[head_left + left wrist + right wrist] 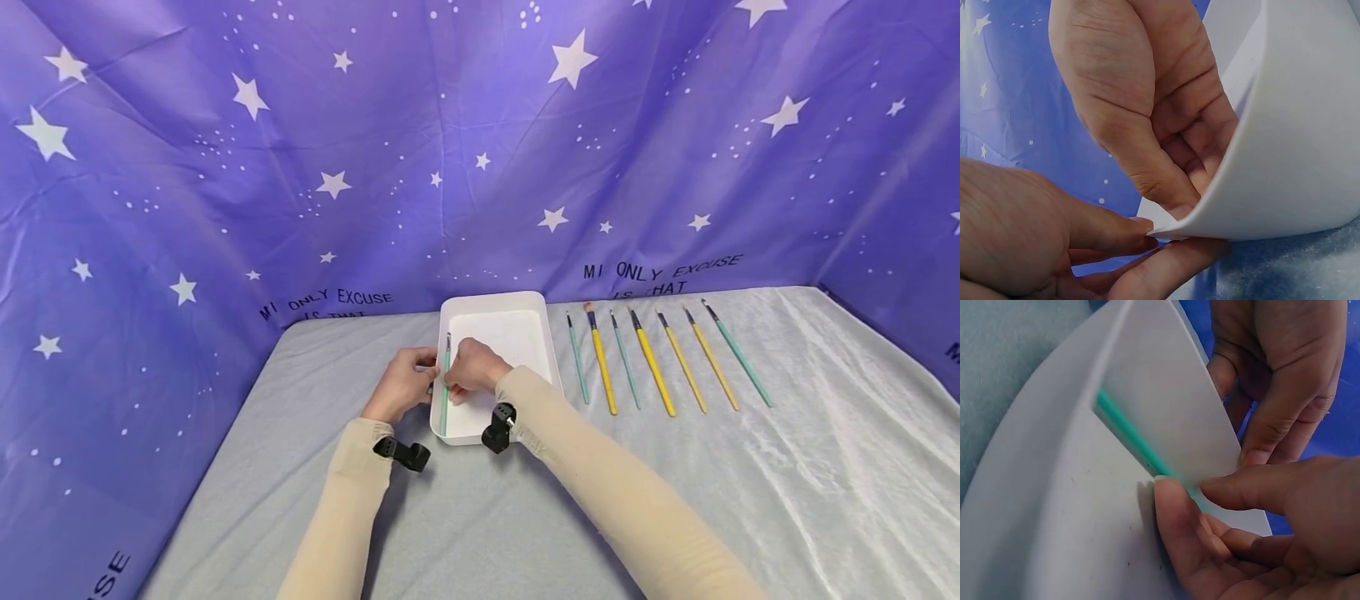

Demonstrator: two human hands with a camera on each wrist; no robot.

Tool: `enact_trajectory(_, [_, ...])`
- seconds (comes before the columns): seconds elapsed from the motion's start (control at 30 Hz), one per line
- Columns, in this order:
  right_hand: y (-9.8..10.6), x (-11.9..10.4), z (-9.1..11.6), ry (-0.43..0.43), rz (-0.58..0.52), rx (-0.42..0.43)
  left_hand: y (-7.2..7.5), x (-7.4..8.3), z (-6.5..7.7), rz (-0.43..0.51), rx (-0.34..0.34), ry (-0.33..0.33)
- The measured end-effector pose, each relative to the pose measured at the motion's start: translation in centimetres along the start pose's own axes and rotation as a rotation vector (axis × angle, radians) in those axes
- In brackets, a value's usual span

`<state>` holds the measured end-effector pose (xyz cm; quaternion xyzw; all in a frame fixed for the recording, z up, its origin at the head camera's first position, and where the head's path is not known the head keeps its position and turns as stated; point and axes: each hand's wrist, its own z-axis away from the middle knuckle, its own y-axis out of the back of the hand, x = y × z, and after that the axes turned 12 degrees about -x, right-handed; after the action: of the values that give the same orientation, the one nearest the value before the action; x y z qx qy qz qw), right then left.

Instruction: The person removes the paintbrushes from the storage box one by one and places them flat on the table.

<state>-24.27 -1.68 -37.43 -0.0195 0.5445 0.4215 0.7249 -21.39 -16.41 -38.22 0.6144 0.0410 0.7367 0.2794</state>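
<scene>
A white tray (498,304) stands in front of me. Along the inside of its left wall lies a teal-handled paintbrush (447,354), bristle end away from me. My left hand (405,385) pinches the tray's left wall between thumb and fingers, seen close up in the left wrist view. My right hand (474,367) reaches into the tray at the paintbrush. In the right wrist view its index finger touches the teal handle (1132,437), while the thumb stands a little apart on the other side. Part of the handle is hidden behind the fingers.
Right of the tray several paintbrushes lie in a row, among them a wide yellow one (602,367) and a long teal one (738,354). A pale grey cloth (480,517) covers the table. A purple star-patterned curtain (450,108) hangs behind.
</scene>
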Motion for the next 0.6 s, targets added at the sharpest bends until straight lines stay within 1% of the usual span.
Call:
enact_trajectory(0.13, [-0.2, -0.1, -0.1, -0.006, -0.054, -0.035, 0.0, 0.1, 0.0, -0.004, 0.002, 0.001])
enact_trajectory(0.23, [-0.3, -0.2, -0.1, -0.015, -0.086, -0.032, 0.0, 0.1, -0.1, 0.000, -0.003, -0.002])
enact_trajectory(0.33, [-0.3, -0.2, 0.0, -0.020, -0.100, -0.006, 0.0, 0.1, -0.1, 0.002, -0.005, -0.005])
enact_trajectory(0.43, [0.0, 0.0, 0.3, -0.010, -0.055, 0.029, -0.1, 0.2, 0.0, 0.008, 0.002, -0.003])
enact_trajectory(0.53, [0.5, 0.2, 0.7, 0.004, 0.032, 0.076, -0.1, 0.1, 0.0, 0.013, 0.005, -0.003])
enact_trajectory(0.6, [0.9, 0.2, 1.0, 0.018, 0.060, 0.086, -0.1, 0.1, 0.0, 0.015, 0.009, 0.001])
